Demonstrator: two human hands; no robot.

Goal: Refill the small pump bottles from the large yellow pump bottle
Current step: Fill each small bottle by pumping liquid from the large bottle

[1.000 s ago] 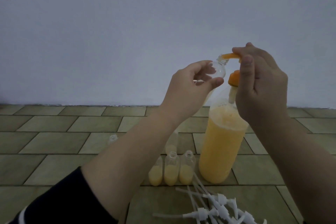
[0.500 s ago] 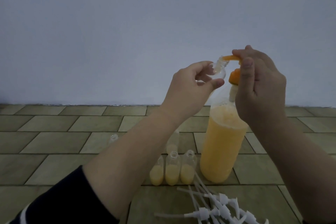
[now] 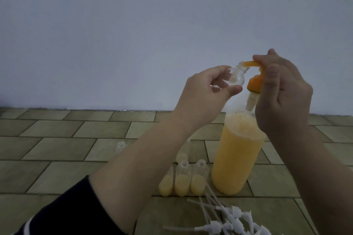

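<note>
Pinched between left hand point(image 3: 202, 93) thumb and fingers: one clear small bottle point(image 3: 294, 78), apparently unfilled, mouth touching spout tip. Right hand point(image 3: 282, 91) curled over orange pump head point(image 3: 255, 82) of large yellow bottle point(image 3: 236, 158). Held bottle at 9 o'clock of pump head. Progress: three filled bottles point(image 3: 181, 181) partly full on floor, fourth behind them; one empty bottle point(image 3: 120, 146) waiting at 9 o'clock. White pump tops point(image 3: 229, 217) all off, refitting outstanding.

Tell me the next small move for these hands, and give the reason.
Probably press the orange pump head down with the right hand. The left hand holds a small clear bottle that looks empty, tilted with its mouth at the spout tip, and the right hand's fingers lie over the top of the pump. The large yellow bottle still holds plenty of liquid.
</note>
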